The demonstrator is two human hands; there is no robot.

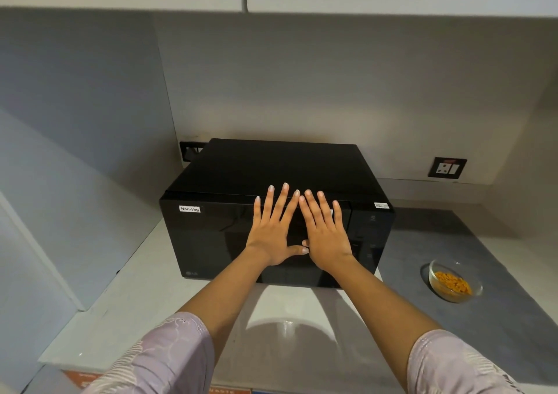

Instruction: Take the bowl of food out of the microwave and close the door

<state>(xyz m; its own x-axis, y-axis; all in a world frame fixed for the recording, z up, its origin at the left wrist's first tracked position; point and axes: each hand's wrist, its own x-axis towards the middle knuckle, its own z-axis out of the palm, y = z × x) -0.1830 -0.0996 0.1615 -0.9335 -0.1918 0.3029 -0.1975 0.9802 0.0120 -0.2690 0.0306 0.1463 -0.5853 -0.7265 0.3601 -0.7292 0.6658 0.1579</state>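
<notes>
Black and glossy at frame centre: microwave (271, 212), door (241, 242) flush with the front, no gap seen along its edges. Pressed flat on that door, side by side: left hand (271, 230) and right hand (324, 236), thumbs touching at the tips. Fingers (282, 200) spread wide and straight, holding nothing. Glass bowl (454, 280) at lower right of the frame, out of the oven, set on the grey surface (422, 236), well apart from both hands. Orange food inside, filling only the bottom. "Non-Veg" label (189, 209) at the door's upper left corner. Wall socket (447, 167) at right of the frame, behind. Lilac sleeves at the bottom edge.

Judged from this: bowl taken out, door shut or in the last of its push. Little left, likely nothing beyond lifting both palms away. Latch catch itself not visible, so full closure not certain.
</notes>
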